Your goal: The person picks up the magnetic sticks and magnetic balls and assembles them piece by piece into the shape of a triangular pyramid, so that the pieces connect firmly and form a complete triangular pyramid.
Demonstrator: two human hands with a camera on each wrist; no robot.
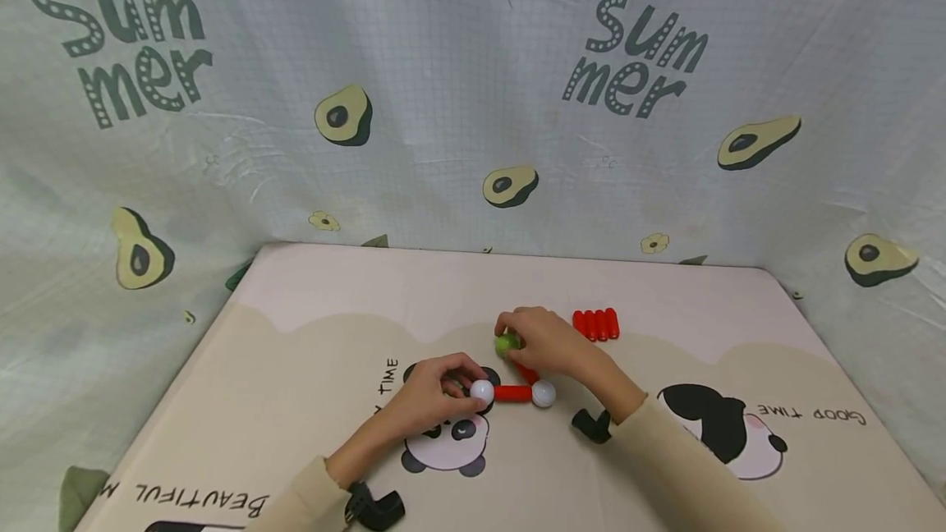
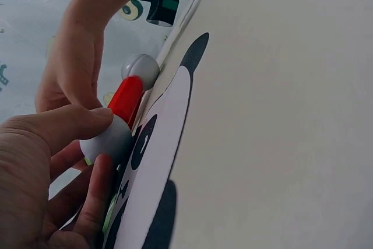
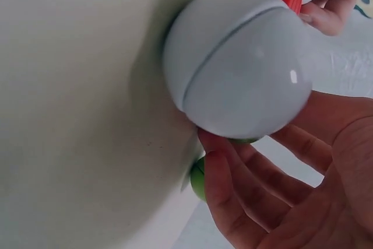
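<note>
My left hand (image 1: 436, 392) pinches a white ball (image 1: 482, 392) between thumb and fingers. A red rod (image 1: 513, 393) joins that ball to a second white ball (image 1: 544, 393) on its right. From the second ball another red rod (image 1: 526, 371) slants up and away toward a green ball (image 1: 507, 344), which my right hand (image 1: 543, 339) holds with its fingertips. In the right wrist view the second white ball (image 3: 239, 62) hides part of the right fingers, and a bit of the green ball (image 3: 198, 179) shows behind them. Something green (image 2: 87, 160) is mostly hidden behind the left fingers.
Several red rods (image 1: 595, 324) lie side by side beyond the right forearm. The table cover (image 1: 296, 401) carries printed pandas and lettering. Behind the table's far edge hangs an avocado-print cloth (image 1: 429, 154). Black wrist gear (image 1: 377, 509) sits at each wrist.
</note>
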